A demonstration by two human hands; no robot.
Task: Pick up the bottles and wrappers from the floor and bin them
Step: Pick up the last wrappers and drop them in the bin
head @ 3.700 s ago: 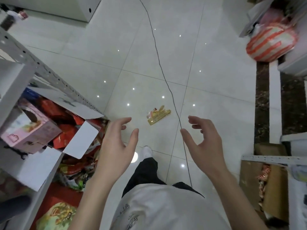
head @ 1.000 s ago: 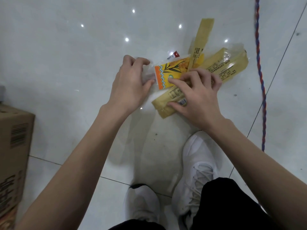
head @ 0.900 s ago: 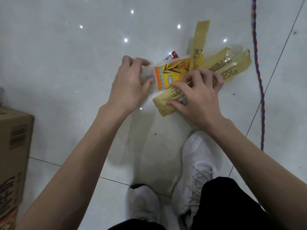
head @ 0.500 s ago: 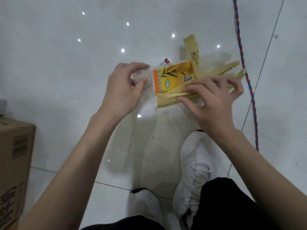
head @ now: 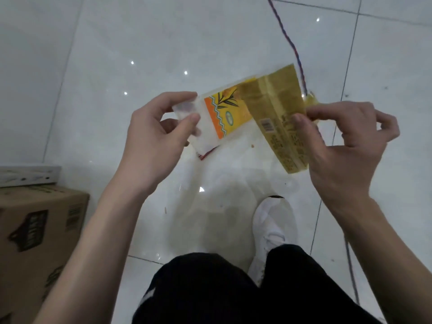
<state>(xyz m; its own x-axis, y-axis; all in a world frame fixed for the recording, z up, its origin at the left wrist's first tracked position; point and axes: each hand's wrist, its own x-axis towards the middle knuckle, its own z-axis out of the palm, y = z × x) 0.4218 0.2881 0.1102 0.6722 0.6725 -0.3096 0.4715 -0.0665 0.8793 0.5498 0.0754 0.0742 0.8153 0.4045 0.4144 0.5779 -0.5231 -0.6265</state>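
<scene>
Wrappers [head: 252, 113] held clear above the tiled floor [head: 163, 43]. Left hand [head: 154, 141] pinches the clear end; right hand [head: 346, 146] pinches the gold sheets, its other fingers loosely curled. Best to gather all pieces into one firm grip before carrying; loose strips may slip. No bin in view.

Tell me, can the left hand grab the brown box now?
Probably not yet: the left hand pinches the orange wrapper by its clear end. Nothing stands between it and the brown box, though.
</scene>
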